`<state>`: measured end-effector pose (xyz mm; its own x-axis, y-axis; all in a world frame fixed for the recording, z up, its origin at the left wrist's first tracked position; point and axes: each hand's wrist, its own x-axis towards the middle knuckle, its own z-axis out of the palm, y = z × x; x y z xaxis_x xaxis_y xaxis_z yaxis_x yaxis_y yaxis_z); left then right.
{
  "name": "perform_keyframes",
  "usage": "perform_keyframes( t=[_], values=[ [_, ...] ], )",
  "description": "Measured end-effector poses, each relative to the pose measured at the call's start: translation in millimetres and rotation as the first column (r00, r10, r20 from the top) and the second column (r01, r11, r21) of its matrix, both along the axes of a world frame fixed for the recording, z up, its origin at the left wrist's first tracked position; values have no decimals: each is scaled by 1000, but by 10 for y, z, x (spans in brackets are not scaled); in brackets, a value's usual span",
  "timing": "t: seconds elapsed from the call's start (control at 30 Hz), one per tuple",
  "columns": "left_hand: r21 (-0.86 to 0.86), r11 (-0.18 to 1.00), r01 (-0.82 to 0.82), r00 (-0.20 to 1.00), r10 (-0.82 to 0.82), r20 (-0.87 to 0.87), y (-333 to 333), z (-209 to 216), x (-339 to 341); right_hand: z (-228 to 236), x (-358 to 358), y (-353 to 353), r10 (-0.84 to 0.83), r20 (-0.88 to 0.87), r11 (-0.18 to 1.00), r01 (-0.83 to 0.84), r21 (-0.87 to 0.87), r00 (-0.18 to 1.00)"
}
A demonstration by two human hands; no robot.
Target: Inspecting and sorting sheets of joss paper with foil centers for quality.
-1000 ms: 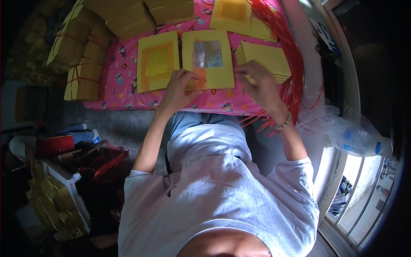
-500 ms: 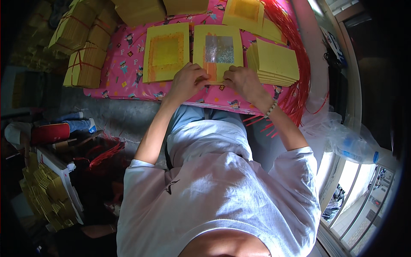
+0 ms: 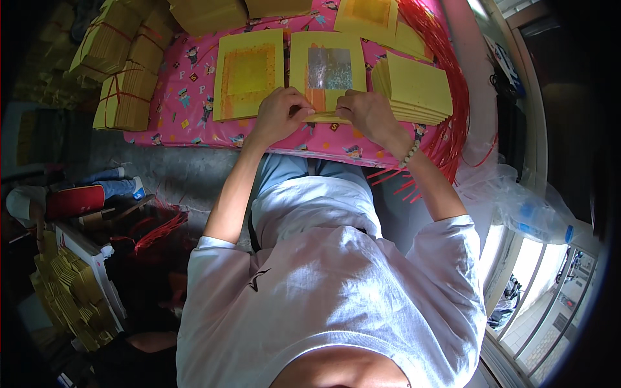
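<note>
A yellow paper sheet with a silver square point(image 3: 330, 68) and an orange strip lies in front of me on the table. My left hand point(image 3: 283, 115) pinches its near edge at the left corner. With fingers closed, my right hand point(image 3: 370, 115) grips the same edge towards the right corner. Between the hands this edge looks slightly lifted or folded; the fingers hide its corners. Left of it lies another yellow sheet with an orange-bordered gold square point(image 3: 252, 72). Close beyond my right hand is a fanned stack of plain yellow paper point(image 3: 414, 84).
Yellow paper bundles tied with red string point(image 3: 126, 100) stand at the table's left. Long red strings point(image 3: 456, 103) hang over the right edge. More printed sheets point(image 3: 365, 16) lie at the far right. A person point(image 3: 29, 200) is at the lower left, beside piled paper point(image 3: 77, 291).
Both hands have shifted slightly away from me along with the sheet's near edge. They still grip it at the same places.
</note>
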<state>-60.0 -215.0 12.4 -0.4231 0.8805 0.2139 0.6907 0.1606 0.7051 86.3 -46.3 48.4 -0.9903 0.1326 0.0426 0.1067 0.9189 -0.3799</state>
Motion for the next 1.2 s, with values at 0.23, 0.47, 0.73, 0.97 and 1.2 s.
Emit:
perform_keyframes(
  t=[0.23,0.47,0.73,0.97,1.2],
  values=[
    [-42,999,-11,1000,11,8,7,-6,-17,3,-11,0,-17,19,1000,17,12,1000],
    [-41,999,-13,1000,14,22,5,4,-19,16,-17,6,-22,35,1000,22,4,999],
    [-52,999,-6,999,9,44,1,27,-19,7,-24,17,-14,30,1000,14,-2,999],
    [-84,995,60,998,-62,-15,43,164,-2,6,-35,-44,-6,-36,989,11,146,999],
    [-38,999,23,932,-35,-362,294,269,192,148,-45,-82,-37,-113,969,64,239,993]
  ],
)
